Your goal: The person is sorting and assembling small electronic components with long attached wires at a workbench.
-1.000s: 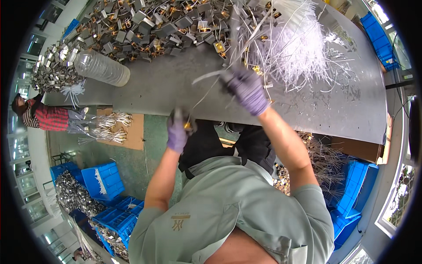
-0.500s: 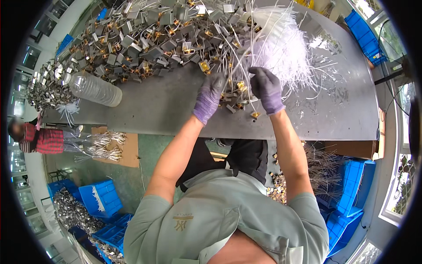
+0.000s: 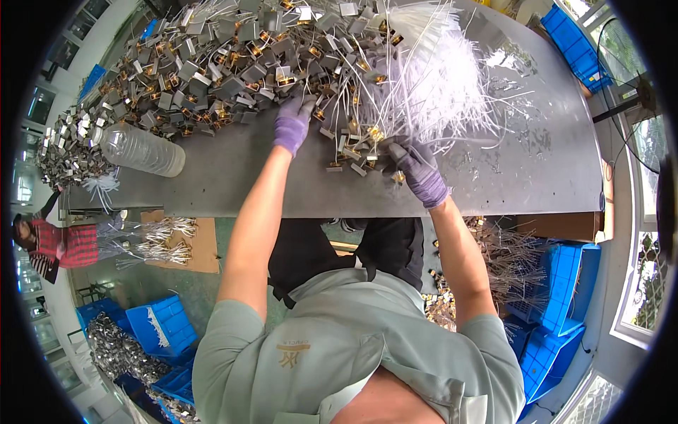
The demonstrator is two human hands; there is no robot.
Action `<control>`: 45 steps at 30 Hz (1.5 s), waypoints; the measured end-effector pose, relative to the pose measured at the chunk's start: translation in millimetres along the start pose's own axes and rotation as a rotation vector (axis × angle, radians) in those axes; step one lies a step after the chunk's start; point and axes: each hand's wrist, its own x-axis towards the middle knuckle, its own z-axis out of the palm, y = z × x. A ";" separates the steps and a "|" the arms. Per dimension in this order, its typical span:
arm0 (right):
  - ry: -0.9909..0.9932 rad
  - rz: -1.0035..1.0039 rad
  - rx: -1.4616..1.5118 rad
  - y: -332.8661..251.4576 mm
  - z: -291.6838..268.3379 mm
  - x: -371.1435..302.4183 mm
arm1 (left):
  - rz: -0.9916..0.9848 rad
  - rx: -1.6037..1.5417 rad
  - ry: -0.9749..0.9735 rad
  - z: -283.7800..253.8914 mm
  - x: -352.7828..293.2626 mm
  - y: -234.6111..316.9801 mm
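Note:
Both my hands wear grey-and-purple work gloves. My left hand (image 3: 292, 126) reaches to the near edge of a large pile of small grey metal blocks with copper coils and white wires (image 3: 233, 60). Its fingers are bent together at a part there; what they pinch is hidden. Right of it, my right hand (image 3: 418, 169) is closed low over the table, fingers curled beside a small cluster of coil parts (image 3: 353, 150). A gold-coloured coil part (image 3: 399, 177) shows just below its fingers. What that hand holds cannot be made out. White wires (image 3: 448, 88) fan out beyond it.
A clear plastic bottle (image 3: 143, 150) lies on the grey table (image 3: 233, 177) at left, beside another heap of metal parts (image 3: 70, 147). Blue crates (image 3: 164, 325) stand on the floor on both sides. A person in a red checked top (image 3: 67, 244) is at far left.
My left hand has moved left and away from me to the pile's edge. My right hand has come down nearer the table's front edge, with its fingers turned left.

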 end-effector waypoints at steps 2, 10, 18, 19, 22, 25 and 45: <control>-0.070 0.068 0.081 -6.2 5.4 -1.8 | -0.078 0.035 -0.063 -23.0 -29.6 24.4; 0.032 0.138 0.306 21.4 59.8 30.1 | -0.169 -0.252 -0.132 -72.3 -157.3 69.5; -0.027 -0.229 -0.409 115.7 135.1 23.6 | -0.194 -0.611 -0.152 -123.4 -259.9 56.2; -0.087 -0.027 -0.365 114.6 136.1 27.0 | -0.210 -0.624 -0.155 -128.6 -274.7 56.3; 0.024 0.400 0.303 66.9 146.1 41.9 | -0.384 -0.547 -0.216 -153.9 -317.2 61.3; -0.029 0.355 0.641 82.2 136.9 66.3 | -0.560 -0.321 -0.323 -174.5 -345.4 60.9; 0.279 0.086 0.553 -1.5 87.7 96.7 | -0.632 -0.031 -0.138 -201.8 -383.8 14.7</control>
